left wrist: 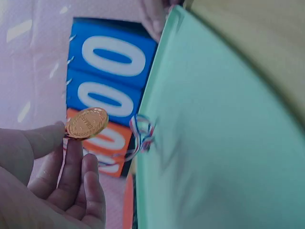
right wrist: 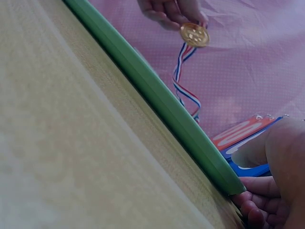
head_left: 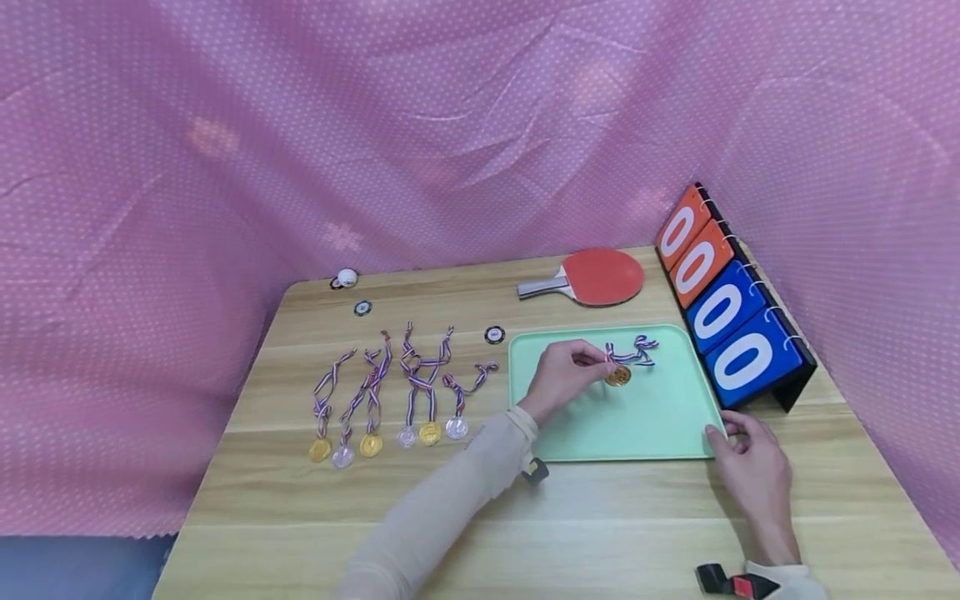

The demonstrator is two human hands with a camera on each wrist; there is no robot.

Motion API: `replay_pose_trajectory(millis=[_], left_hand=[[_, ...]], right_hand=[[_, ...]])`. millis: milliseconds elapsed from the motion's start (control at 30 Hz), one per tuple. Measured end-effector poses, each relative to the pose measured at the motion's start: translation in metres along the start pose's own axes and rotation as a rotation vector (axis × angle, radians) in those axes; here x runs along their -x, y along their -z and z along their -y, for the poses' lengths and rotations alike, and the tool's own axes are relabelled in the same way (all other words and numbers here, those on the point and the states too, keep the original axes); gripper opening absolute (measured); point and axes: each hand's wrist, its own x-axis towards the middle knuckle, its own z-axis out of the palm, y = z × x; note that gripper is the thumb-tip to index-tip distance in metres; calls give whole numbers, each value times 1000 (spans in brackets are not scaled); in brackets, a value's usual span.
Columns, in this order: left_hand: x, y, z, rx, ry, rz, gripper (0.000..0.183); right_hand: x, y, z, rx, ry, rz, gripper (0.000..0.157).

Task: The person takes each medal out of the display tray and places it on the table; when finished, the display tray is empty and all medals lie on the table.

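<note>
My left hand (head_left: 567,373) pinches a bronze-coloured medal (left wrist: 87,123) by its edge, above the light green tray (head_left: 637,429). The medal's red, white and blue ribbon (head_left: 633,353) trails down toward the far part of the tray. At the tray's near right corner, my right hand (head_left: 753,471) grips the rim. In the right wrist view the thumb is above that corner and the curled fingers (right wrist: 259,202) lie against it from below. Left of the tray, several gold and silver medals lie in a row, among them a gold medal (head_left: 430,433), ribbons stretched away from me.
A flip scoreboard (head_left: 720,308) showing zeros stands along the tray's right side. Behind the tray lies a red table tennis bat (head_left: 602,277). Round chips, including a black-rimmed chip (head_left: 494,334), and a white ball (head_left: 347,277) sit farther back. Pink cloth (head_left: 480,125) surrounds the table.
</note>
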Motion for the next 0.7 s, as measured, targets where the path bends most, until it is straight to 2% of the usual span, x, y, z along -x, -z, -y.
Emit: replay_pose_trajectory(millis=[167,400,700], left_hand=[[-8,28,-4,-5,-12,-1,11],[-22,79,-11,28,-8,-24,15],[-37,147,-24,142,18,-84,23]], right_hand=[[0,3,-1,-1,-16,4,45],[1,3,0,5,-19,3,45],[0,0,1,11,-12,8,44]])
